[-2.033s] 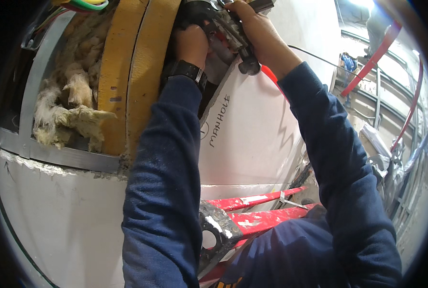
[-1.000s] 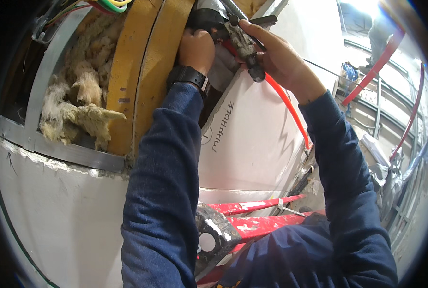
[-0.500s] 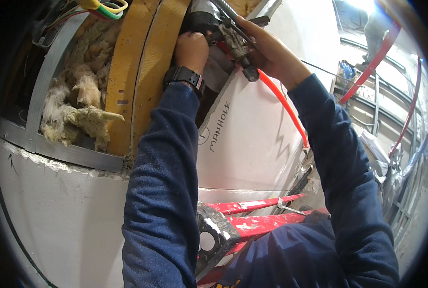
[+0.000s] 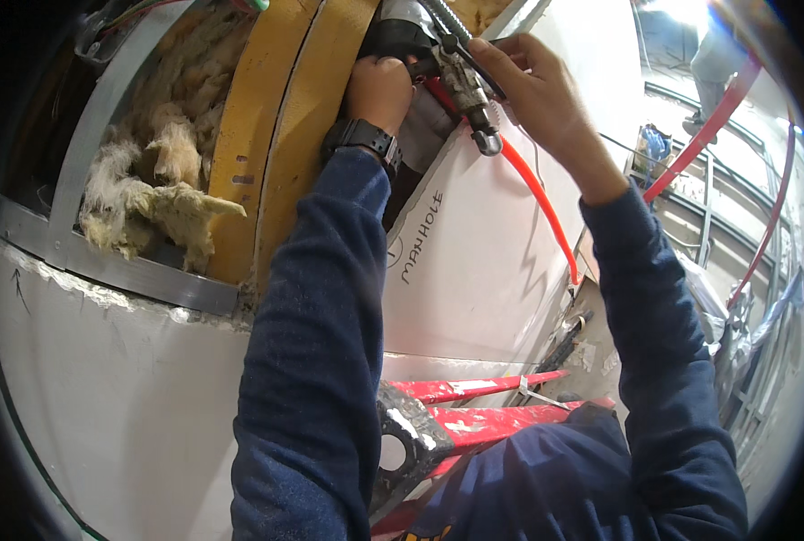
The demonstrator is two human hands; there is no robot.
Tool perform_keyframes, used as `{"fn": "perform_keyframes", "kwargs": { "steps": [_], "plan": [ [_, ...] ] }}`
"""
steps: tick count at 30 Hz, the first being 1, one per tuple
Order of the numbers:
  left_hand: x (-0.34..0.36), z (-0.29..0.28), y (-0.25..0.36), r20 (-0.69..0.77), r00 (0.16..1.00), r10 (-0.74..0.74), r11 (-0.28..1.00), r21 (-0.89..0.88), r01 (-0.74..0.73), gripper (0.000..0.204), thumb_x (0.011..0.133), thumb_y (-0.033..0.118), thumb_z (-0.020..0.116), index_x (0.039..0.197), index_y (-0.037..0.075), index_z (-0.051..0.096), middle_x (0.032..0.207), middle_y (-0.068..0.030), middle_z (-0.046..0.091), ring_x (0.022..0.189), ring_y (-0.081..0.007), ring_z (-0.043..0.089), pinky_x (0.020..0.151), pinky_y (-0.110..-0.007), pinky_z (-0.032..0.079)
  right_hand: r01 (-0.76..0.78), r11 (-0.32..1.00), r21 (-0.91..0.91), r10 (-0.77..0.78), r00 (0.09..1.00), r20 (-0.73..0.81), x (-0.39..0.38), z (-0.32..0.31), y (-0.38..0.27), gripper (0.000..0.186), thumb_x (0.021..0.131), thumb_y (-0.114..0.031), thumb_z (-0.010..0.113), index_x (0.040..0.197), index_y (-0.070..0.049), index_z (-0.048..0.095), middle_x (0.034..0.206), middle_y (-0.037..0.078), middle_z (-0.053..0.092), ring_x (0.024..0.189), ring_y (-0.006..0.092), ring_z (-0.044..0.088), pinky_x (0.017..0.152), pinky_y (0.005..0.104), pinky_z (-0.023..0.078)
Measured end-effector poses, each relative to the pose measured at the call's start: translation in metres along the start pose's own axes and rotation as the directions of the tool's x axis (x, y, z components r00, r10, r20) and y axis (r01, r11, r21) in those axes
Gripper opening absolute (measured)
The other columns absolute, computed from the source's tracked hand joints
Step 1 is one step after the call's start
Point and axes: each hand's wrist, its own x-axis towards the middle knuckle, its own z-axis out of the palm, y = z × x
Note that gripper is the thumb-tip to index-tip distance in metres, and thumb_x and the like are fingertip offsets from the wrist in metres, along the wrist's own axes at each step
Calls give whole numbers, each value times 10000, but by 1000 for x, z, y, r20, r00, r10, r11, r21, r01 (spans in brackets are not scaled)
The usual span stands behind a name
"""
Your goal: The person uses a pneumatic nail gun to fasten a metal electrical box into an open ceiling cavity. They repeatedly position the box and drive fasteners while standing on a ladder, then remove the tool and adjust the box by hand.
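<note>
Fitting (image 4: 463, 86) at upper centre of the frame, between both hands. Lies to the right of the left hand (image 4: 379, 93) and to the left of the right hand (image 4: 542, 90). Long axis slanted, upper left down to lower right, metal tip at the lower end, just beside the red hose (image 4: 537, 194); can't tell if joined. Nearer hand: the right.

Right hand: partly open, thumb against the dark bar (image 4: 486, 70) lying along the fitting's right side. Some fingers hidden behind; can't tell how firmly closed.

Left hand: knuckles bent, tucked right under the black collar (image 4: 397, 38). Fingertips out of sight; can't tell how far closed or what's held. Black watch (image 4: 366, 137) on the wrist.

Ribbed tube (image 4: 444, 18) at top centre, above the fitting. Yellow beams (image 4: 307, 117) left of the left hand, then insulation (image 4: 172, 153) inside a metal frame (image 4: 68, 144) at upper left of the frame. White board (image 4: 483, 270) below the fitting, marked by hand. Red ladder (image 4: 501, 424) at lower centre, paint-splashed.
</note>
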Motion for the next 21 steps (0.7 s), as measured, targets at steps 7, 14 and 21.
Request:
{"fn": "perform_keyframes", "kwargs": {
  "steps": [7,14,21],
  "plan": [
    [17,4,-20,3,1000,20,999,-47,-19,293,925,123,445,1035,25,699,894,-84,712,666,-168,666,503,-312,533,299,891,-342,-213,940,268,-9,-27,-44,230,871,-107,636,1052,14,713,844,168,715,787,274,714,760,378,558],
    [28,6,-34,-37,965,261,935,259,-243,289,935,135,456,1049,36,703,882,-75,712,632,-160,658,487,-318,523,653,598,-465,-425,750,507,18,-42,-46,329,856,-57,732,1179,-52,671,1045,148,737,990,298,722,917,431,558],
    [7,3,-5,3,1000,-2,999,43,2,263,950,138,458,1023,47,694,895,-78,711,635,-150,656,477,-298,516,887,282,-367,-374,454,809,60,-43,-91,501,731,-472,828,926,-17,754,820,192,718,758,397,693,735,474,560]
  ]
}}
